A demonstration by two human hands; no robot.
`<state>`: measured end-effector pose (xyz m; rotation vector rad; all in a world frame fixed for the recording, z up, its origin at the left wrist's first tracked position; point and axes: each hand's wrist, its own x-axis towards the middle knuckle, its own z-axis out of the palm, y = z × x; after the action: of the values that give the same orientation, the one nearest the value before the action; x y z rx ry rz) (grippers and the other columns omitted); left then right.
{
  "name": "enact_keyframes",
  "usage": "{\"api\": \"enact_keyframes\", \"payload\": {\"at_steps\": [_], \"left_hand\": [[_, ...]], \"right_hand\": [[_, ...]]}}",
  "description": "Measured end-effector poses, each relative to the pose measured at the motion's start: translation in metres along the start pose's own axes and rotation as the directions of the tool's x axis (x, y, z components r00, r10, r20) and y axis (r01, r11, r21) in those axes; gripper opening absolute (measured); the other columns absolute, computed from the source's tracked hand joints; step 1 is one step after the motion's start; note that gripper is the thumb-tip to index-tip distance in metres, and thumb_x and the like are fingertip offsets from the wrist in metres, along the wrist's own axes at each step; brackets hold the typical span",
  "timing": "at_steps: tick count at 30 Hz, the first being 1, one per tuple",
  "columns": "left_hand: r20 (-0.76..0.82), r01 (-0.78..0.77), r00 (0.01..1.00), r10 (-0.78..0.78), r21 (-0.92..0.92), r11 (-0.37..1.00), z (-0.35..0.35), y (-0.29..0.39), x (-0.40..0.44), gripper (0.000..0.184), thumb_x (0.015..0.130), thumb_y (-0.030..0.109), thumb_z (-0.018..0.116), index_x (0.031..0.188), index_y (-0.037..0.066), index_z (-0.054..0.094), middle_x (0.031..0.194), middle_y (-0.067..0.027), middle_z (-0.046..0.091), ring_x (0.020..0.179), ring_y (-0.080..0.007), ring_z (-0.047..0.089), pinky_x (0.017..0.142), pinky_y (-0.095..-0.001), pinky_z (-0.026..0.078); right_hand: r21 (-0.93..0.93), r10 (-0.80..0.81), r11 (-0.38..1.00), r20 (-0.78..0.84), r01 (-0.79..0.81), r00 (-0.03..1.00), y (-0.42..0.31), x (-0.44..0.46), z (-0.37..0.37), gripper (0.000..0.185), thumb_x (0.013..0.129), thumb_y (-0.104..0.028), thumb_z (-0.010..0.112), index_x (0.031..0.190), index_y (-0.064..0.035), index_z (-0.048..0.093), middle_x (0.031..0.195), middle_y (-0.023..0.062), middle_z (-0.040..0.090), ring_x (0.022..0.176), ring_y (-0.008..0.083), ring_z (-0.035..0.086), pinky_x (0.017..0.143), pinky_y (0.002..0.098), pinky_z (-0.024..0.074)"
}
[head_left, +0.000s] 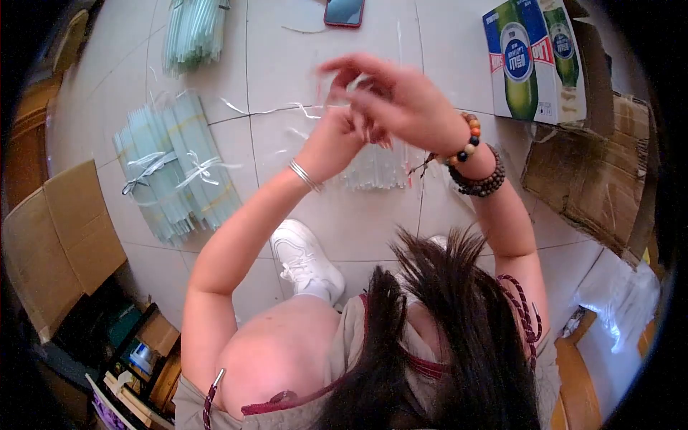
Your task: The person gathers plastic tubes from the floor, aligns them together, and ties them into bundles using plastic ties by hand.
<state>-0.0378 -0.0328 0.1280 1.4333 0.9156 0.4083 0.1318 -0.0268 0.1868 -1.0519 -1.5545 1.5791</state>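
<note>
Above the floor, my left hand [335,142] is curled with its fingers pressed together. What they hold, if anything, is hidden. My right hand [408,104] crosses over it from the right, its fingers bent and smeared by motion, so I cannot tell whether they grip anything. Beneath both hands lies a bundle of clear tubes [374,174], partly covered by them. A white ribbon [269,110] trails on the tiles to the left of my hands. Further left lie tied bundles of pale tubes [172,165], bound with white ribbon bows.
Another tube bundle [193,36] lies at the far left, and a phone [344,12] at the far middle. A beer carton [534,61] stands on the right beside flattened cardboard [595,172]. An opened cardboard box [68,244] is at the left; a white shoe [304,258] is below my hands.
</note>
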Motion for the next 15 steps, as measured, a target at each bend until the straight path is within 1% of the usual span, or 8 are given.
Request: {"api": "enact_keyframes", "payload": {"at_steps": [1, 4, 7, 8, 10, 12, 13, 15], "left_hand": [[0.003, 0.096, 0.995, -0.097, -0.176, 0.98, -0.003, 0.006, 0.001, 0.03, 0.095, 0.024, 0.062, 0.108, -0.002, 0.068, 0.087, -0.004, 0.07, 0.083, -0.0134, 0.065, 0.08, -0.0297, 0.053], [-0.1, 0.066, 0.99, -0.096, -0.269, 0.961, -0.023, 0.025, 0.001, 0.027, 0.097, 0.023, 0.06, 0.105, 0.0, 0.07, 0.086, -0.003, 0.069, 0.08, -0.0094, 0.064, 0.078, -0.0265, 0.053], [-0.138, 0.055, 0.985, -0.099, -0.297, 0.953, -0.037, 0.036, -0.006, 0.026, 0.098, 0.022, 0.058, 0.108, 0.001, 0.07, 0.085, -0.0013, 0.067, 0.08, -0.0085, 0.063, 0.077, -0.0245, 0.053], [-0.143, 0.073, 0.982, -0.123, -0.311, 0.948, -0.039, 0.042, -0.006, 0.026, 0.098, 0.021, 0.057, 0.109, 0.001, 0.069, 0.086, -0.0013, 0.067, 0.08, -0.0085, 0.063, 0.077, -0.0245, 0.053], [-0.129, 0.068, 0.985, -0.114, -0.319, 0.945, -0.039, 0.048, -0.006, 0.028, 0.099, 0.023, 0.056, 0.112, 0.001, 0.068, 0.088, -0.0016, 0.068, 0.082, -0.0088, 0.064, 0.079, -0.0246, 0.052], [-0.11, 0.076, 0.987, -0.115, -0.311, 0.947, -0.039, 0.059, -0.009, 0.03, 0.099, 0.024, 0.056, 0.115, 0.001, 0.066, 0.091, -0.0024, 0.069, 0.085, -0.0098, 0.065, 0.08, -0.0249, 0.052], [-0.133, 0.065, 0.985, -0.105, -0.276, 0.959, -0.039, 0.066, -0.01, 0.032, 0.099, 0.025, 0.055, 0.116, 0.001, 0.066, 0.094, -0.0029, 0.069, 0.086, -0.0105, 0.065, 0.081, -0.0252, 0.052], [-0.181, 0.044, 0.98, -0.082, -0.203, 0.978, -0.042, 0.078, -0.013, 0.034, 0.1, 0.028, 0.053, 0.119, 0.001, 0.064, 0.098, -0.004, 0.069, 0.089, -0.0119, 0.066, 0.082, -0.0257, 0.053]], "right_hand": [[0.121, -0.046, 0.991, -0.081, 0.055, 0.996, 0.013, -0.001, -0.009, 0.039, 0.096, -0.004, 0.054, 0.135, -0.0042, 0.048, 0.109, 0.0052, 0.063, 0.076, 0.0058, 0.061, 0.071, 0.0205, 0.0513], [-0.005, -0.139, 0.99, -0.255, 0.142, 0.957, 0.049, -0.014, -0.048, 0.055, 0.092, -0.011, 0.065, 0.142, -0.0072, 0.043, 0.123, 0.0072, 0.06, 0.101, 0.0123, 0.062, 0.084, 0.0259, 0.0517], [-0.476, -0.182, 0.87, -0.072, 0.127, 0.981, 0.11, -0.037, -0.066, 0.066, 0.085, -0.017, 0.073, 0.143, -0.0083, 0.044, 0.13, 0.0077, 0.059, 0.118, 0.0182, 0.056, 0.098, 0.0332, 0.0458], [-0.541, -0.165, 0.835, -0.064, 0.104, 0.984, 0.125, -0.04, -0.053, 0.07, 0.079, -0.021, 0.078, 0.14, -0.008, 0.048, 0.137, 0.0081, 0.055, 0.125, 0.0214, 0.052, 0.105, 0.0368, 0.0396], [-0.593, -0.286, 0.767, 0.028, 0.246, 0.958, 0.149, -0.039, -0.028, 0.05, 0.087, -0.026, 0.071, 0.13, -0.005, 0.057, 0.121, 0.0099, 0.064, 0.106, 0.0215, 0.062, 0.093, 0.0305, 0.0473], [-0.451, -0.162, 0.887, -0.102, 0.1, 0.981, 0.159, -0.035, -0.006, 0.036, 0.091, -0.024, 0.066, 0.121, -0.0039, 0.063, 0.108, 0.0077, 0.068, 0.092, 0.0185, 0.064, 0.085, 0.0289, 0.0489], [-0.369, -0.092, 0.929, -0.157, 0.028, 0.983, 0.16, -0.032, 0.002, 0.03, 0.094, -0.022, 0.063, 0.117, -0.0033, 0.066, 0.101, 0.0066, 0.069, 0.084, 0.017, 0.065, 0.081, 0.0281, 0.0497], [-0.012, -0.014, 1.0, -0.297, 0.011, 0.955, 0.157, -0.024, 0.013, 0.025, 0.097, -0.022, 0.057, 0.109, -0.0026, 0.069, 0.088, 0.0031, 0.067, 0.075, 0.0138, 0.062, 0.076, 0.027, 0.0501]]}}
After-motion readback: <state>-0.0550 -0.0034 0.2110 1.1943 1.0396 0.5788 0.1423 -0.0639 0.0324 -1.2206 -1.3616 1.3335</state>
